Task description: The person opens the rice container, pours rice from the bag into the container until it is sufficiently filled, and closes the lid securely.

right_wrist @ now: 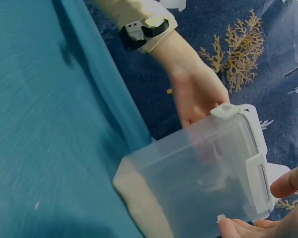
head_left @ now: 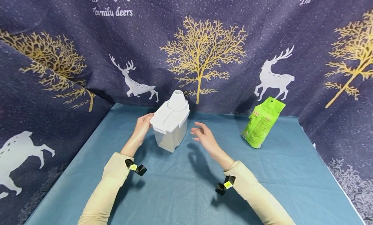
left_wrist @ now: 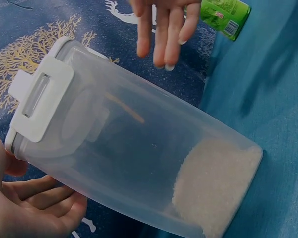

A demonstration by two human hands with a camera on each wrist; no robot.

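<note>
Container (head_left: 170,127) of clear plastic, with white lid (head_left: 168,118) and spout, stands at the table (head_left: 180,192) centre, 12 o'clock from the person; the left hand (head_left: 142,127) touches its left side with fingers loosely bent, and whether they really grip I cannot tell; the right hand (head_left: 204,136) hovers at 3 o'clock of it, fingers apart, holding nothing. Risk, I judge: a one-sided push may tip the container, since only little white grain (left_wrist: 216,186) weighs the bottom. Count: one container, one green pouch (head_left: 262,123), two hands.

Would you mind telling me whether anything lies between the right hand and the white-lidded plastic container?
Nothing visible does. The right hand hovers open just beside the container, with only bare blue tablecloth beneath the gap. The green bag stands off on its other side.
</note>
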